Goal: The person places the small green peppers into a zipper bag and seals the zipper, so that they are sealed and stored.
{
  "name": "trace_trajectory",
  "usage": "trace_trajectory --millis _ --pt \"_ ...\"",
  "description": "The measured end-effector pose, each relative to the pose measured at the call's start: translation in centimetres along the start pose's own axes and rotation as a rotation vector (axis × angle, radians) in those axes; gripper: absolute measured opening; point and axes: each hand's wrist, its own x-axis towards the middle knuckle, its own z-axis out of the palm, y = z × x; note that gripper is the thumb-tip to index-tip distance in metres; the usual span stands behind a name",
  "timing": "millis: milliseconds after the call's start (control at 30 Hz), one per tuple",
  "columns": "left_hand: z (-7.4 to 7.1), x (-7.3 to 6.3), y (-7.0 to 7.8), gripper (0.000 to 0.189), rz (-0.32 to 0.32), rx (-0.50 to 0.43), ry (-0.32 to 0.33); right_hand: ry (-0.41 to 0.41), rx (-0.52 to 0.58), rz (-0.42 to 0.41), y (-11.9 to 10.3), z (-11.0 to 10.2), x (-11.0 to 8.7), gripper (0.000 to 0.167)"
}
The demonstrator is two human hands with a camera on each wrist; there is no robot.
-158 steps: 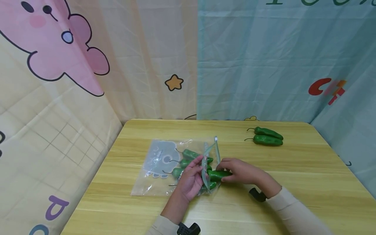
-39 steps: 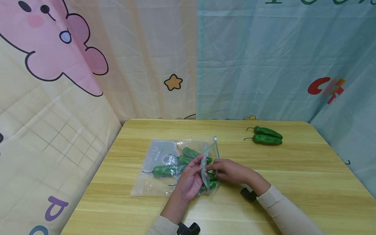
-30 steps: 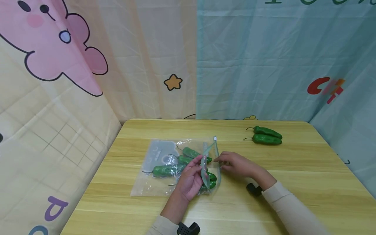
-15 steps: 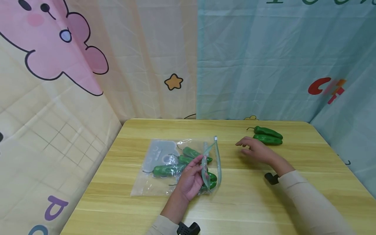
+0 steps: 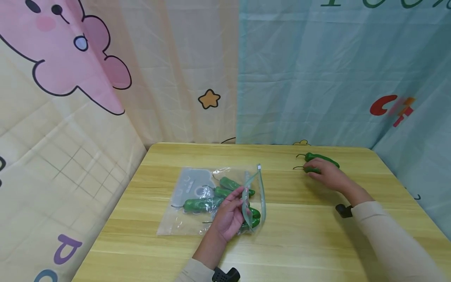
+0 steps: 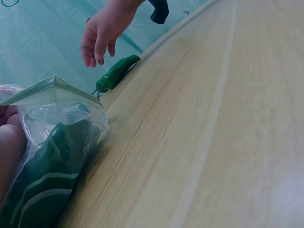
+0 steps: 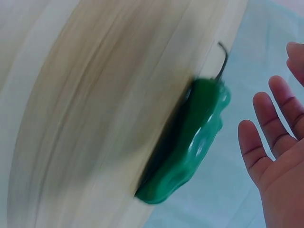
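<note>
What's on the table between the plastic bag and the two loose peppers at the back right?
Nothing: in the head view, the stretch of tabletop between the bag and the loose peppers is bare. The right hand is over at the peppers' end.

The peppers [image 5: 316, 156] on the yellow, wood-grained table [image 5: 285, 246] were green, the cloth [image 5: 303, 78] behind it blue and cream.

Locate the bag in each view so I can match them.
Head: bag at lower middle, slightly left of centre.
Left wrist: bag at lower left.
Right wrist: not in it.
Shared landmark: right hand, at right in the head view, top in left wrist, right edge in right wrist.
</note>
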Motion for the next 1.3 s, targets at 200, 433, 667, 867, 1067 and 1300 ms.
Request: trace_trajectory --millis 200,433,667,867,1067,1300 --pt "0.0 0.0 0.0 0.038 0.002 -0.001 0.005 -0.008 0.004 0.073 1.3 -0.9 -0.4 0.03" --pt "0.0 0.0 0.0 0.038 0.008 0.007 -0.007 -0.006 0.007 0.122 3.1 -1.4 -0.5 0.032" --pt "0.0 0.0 0.0 0.037 0.005 0.011 -0.001 -0.001 0.006 0.137 4.6 -1.3 -0.6 0.033" --pt "-0.2 0.0 -0.1 0.036 0.009 0.024 -0.016 0.009 -0.003 0.139 5.5 -0.9 -0.7 0.035" --pt "-0.2 0.0 -0.1 0.036 0.01 0.033 -0.012 0.004 0.004 0.174 5.9 -0.6 -1.0 0.039" --pt "-0.1 -0.1 -0.1 0.038 0.009 0.03 -0.002 -0.002 0.013 0.187 6.1 -0.5 -1.2 0.041"
